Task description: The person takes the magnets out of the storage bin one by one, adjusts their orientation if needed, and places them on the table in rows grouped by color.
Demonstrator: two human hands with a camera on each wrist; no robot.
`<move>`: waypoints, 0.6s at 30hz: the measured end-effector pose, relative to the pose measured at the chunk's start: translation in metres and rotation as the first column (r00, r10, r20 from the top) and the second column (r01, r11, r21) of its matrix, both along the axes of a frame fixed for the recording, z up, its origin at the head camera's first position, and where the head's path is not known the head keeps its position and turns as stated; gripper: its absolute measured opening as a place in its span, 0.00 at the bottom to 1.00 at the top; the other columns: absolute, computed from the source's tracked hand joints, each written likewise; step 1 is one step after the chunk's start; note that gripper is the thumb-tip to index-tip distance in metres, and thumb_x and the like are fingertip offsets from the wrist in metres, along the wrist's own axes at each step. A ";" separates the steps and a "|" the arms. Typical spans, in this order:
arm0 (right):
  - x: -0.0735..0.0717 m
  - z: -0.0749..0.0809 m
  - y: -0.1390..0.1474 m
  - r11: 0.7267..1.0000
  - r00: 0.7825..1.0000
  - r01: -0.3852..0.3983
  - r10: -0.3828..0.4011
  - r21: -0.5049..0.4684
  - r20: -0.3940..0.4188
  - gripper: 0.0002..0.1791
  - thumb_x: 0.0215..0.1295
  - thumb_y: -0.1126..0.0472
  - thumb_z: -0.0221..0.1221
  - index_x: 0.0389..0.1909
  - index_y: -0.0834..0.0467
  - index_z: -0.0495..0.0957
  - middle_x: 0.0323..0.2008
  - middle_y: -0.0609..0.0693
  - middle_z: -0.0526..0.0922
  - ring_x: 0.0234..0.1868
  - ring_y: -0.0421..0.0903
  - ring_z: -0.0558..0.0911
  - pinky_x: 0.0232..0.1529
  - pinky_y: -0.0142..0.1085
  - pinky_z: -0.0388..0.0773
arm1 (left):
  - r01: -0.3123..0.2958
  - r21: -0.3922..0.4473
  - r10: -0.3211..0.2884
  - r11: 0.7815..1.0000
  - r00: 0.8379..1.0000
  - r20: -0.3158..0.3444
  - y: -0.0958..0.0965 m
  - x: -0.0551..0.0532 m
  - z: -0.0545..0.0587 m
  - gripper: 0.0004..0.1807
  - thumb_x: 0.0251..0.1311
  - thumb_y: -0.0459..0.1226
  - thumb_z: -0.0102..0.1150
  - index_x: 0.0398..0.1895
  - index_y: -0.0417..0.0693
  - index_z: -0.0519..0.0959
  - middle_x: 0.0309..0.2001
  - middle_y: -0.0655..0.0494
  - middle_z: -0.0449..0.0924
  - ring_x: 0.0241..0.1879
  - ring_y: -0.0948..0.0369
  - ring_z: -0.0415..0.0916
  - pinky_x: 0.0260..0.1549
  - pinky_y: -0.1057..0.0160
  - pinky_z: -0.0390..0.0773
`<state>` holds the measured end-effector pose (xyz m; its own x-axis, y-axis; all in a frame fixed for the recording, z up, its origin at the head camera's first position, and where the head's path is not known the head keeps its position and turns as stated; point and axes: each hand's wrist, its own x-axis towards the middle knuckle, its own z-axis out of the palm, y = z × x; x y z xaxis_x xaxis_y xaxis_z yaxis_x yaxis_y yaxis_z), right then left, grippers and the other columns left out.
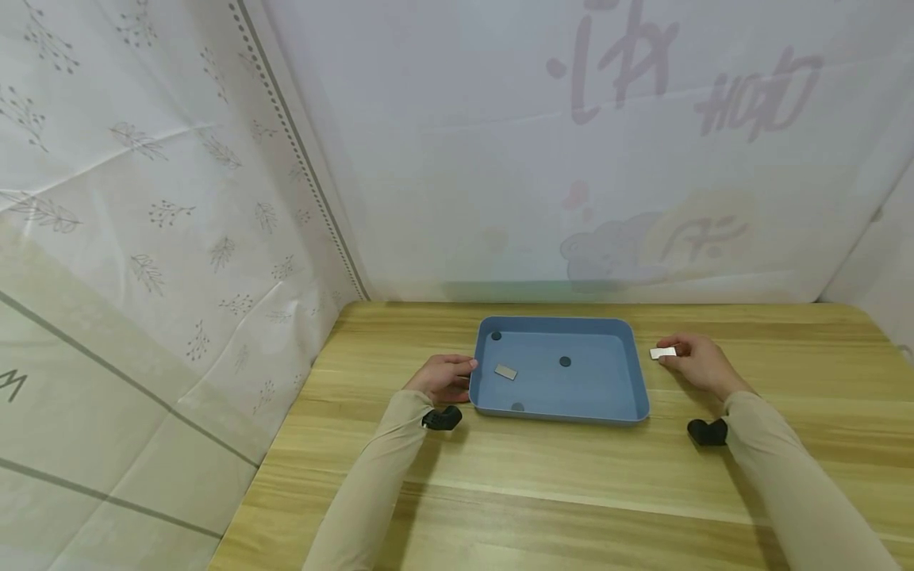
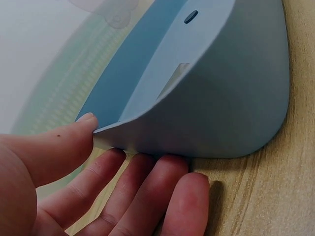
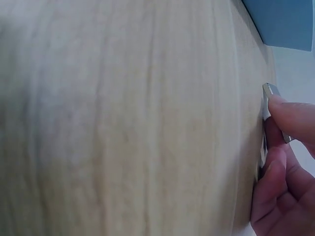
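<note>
A shallow blue tray (image 1: 564,418) lies on the wooden table. My left hand (image 1: 441,376) holds its left side; in the left wrist view the thumb sits at the rim of the tray (image 2: 226,103) and the fingertips touch low on the outer wall. Just off the tray's right side, my right hand (image 1: 703,366) pinches a small flat silver rectangular plate (image 1: 662,354) between thumb and fingers. The right wrist view shows that plate (image 3: 272,90) edge-on, partly covered by the thumb. Inside the tray lies a similar grey rectangular plate (image 1: 506,372).
Three small dark discs are in the tray: one disc (image 1: 496,336) at the back left corner, another disc (image 1: 565,362) near the middle, a fainter disc (image 1: 517,407) by the front wall. Behind the wooden table (image 1: 571,492) hangs a printed white curtain (image 1: 457,159).
</note>
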<state>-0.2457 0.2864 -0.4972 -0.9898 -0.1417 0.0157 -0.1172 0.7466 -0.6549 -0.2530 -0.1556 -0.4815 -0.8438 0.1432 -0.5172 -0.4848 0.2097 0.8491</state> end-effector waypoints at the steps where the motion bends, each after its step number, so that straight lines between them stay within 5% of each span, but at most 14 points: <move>1: 0.000 0.000 0.000 1.000 1.000 -0.001 0.001 0.002 -0.002 0.18 0.60 0.56 0.57 0.48 0.62 0.75 0.33 0.57 0.74 0.35 0.50 0.70 0.33 0.37 0.65 | 0.003 0.000 -0.003 1.000 1.000 -0.002 0.000 0.000 0.000 0.22 0.58 0.42 0.56 0.55 0.46 0.72 0.36 0.50 0.79 0.32 0.59 0.77 0.28 0.59 0.78; 18: 0.000 -0.001 -0.002 1.000 1.000 0.001 -0.001 0.012 -0.016 0.18 0.60 0.57 0.56 0.47 0.63 0.75 0.41 0.63 0.76 0.42 0.55 0.72 0.39 0.44 0.66 | 0.022 -0.019 -0.022 1.000 1.000 -0.006 -0.001 0.000 -0.001 0.23 0.57 0.43 0.57 0.55 0.45 0.72 0.40 0.45 0.79 0.31 0.59 0.78 0.30 0.59 0.79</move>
